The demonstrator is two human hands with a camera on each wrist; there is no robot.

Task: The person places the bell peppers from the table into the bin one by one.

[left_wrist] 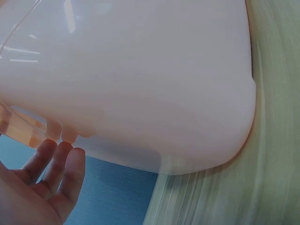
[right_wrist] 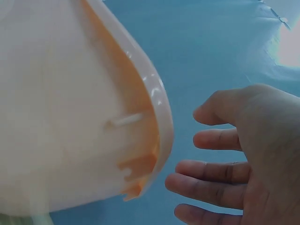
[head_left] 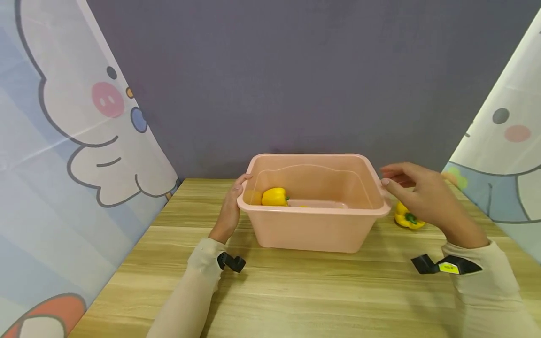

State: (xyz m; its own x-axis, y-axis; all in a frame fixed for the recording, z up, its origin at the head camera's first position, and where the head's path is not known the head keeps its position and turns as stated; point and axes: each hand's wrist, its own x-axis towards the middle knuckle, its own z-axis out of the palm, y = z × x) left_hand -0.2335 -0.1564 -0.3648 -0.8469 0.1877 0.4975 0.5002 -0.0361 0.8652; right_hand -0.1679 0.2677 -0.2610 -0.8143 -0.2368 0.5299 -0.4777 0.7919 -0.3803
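A pink plastic basin (head_left: 313, 230) stands on the wooden table in the head view. One yellow bell pepper (head_left: 274, 197) lies inside at the left, and a sliver of more yellow shows behind the front rim. My left hand (head_left: 230, 206) holds the basin's left rim; in the left wrist view its fingers (left_wrist: 72, 176) reach up under the rim along the outer wall. Beside the right rim, my right hand (head_left: 422, 195) hovers with loosely bent fingers. The right wrist view shows a gap between those fingertips and the basin. Below this hand, another yellow bell pepper (head_left: 409, 218) sits partly hidden.
The wood-grain table (head_left: 296, 291) extends in front of the basin. A dark grey panel (head_left: 313, 80) rises close behind it. Cartoon-printed sheets stand on the left (head_left: 105, 155) and right (head_left: 507, 155). Each sleeve carries a black wrist strap.
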